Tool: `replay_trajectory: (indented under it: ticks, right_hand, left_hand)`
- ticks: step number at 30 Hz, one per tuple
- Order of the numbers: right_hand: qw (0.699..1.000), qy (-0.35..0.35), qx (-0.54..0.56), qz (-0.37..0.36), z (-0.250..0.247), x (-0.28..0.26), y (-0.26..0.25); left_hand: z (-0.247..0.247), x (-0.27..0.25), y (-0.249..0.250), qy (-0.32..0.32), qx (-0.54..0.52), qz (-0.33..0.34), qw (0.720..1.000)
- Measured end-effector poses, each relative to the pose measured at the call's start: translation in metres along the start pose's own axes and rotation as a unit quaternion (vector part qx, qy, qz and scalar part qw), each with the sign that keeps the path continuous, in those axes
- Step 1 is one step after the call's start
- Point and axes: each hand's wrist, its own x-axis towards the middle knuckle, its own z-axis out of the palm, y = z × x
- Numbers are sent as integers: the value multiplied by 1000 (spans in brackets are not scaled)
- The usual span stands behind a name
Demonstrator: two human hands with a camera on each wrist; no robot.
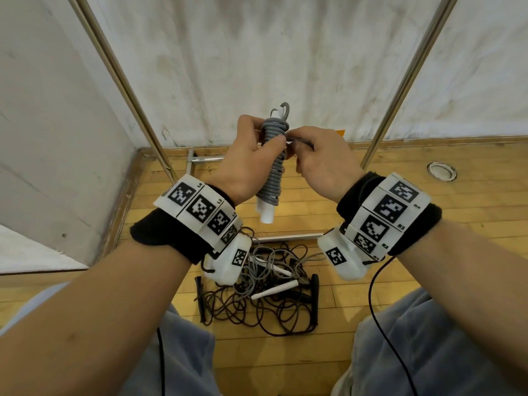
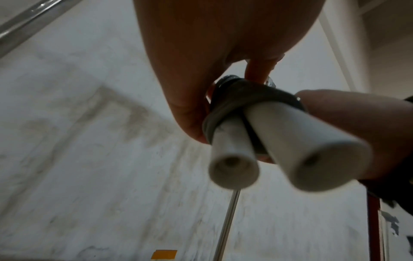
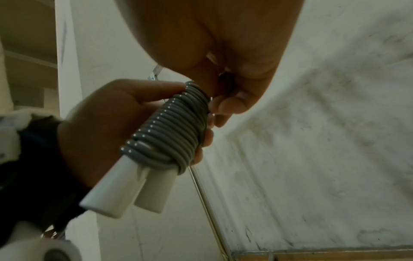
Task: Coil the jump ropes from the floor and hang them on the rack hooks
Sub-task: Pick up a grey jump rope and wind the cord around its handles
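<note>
1. The head view alone takes in the whole scene: both hands raised in front of a pale wall (image 1: 257, 52), two metal poles (image 1: 123, 81) slanting up on either side, and a tangle of ropes (image 1: 257, 295) on the wood floor (image 1: 371, 195) below, between the person's knees.
2. In that tangle lie dark cords with black handles and a grey cord with white handles, all loose.
3. The left hand (image 1: 248, 158) is curled round a coiled rope (image 1: 271, 172), thumb pressed on the upper turns, holding it near upright.
4. The right hand (image 1: 323, 158) pinches the grey cord end just beside the top of the coil, fingertips touching the turns.
5. The right wrist view shows what the head view hides: two white handles (image 3: 134, 190) side by side, bound by tight grey turns, their butts sticking out below the left hand (image 3: 107, 127).
6. The left wrist view looks up at the handle butts (image 2: 234, 169), each with a small hole, blurred; the right hand (image 2: 357, 123) sits just beside them.
</note>
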Motion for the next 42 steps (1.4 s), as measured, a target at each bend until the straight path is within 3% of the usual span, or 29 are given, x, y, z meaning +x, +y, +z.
replay_trajectory:
  ticks: [10,18,28,37,42]
  right_hand:
    - [984,90,152,32,2,-2,-1]
    - [984,54,169,26,6,-7,-5]
    - [979,69,187,45,1,-7,-8]
    - [971,61,213,83,3,-9,-7]
    - [977,69,194,60,3,-8,-8]
  left_hand:
    - [2,2,-1,28,58,45,997]
    - [0,4,-8,38,43,15,998]
    - [5,-3,-10,77,99,64,990]
    - [1,-6,-16,10,220,106,970]
    - [-2,-3,-15,9,205,112,972]
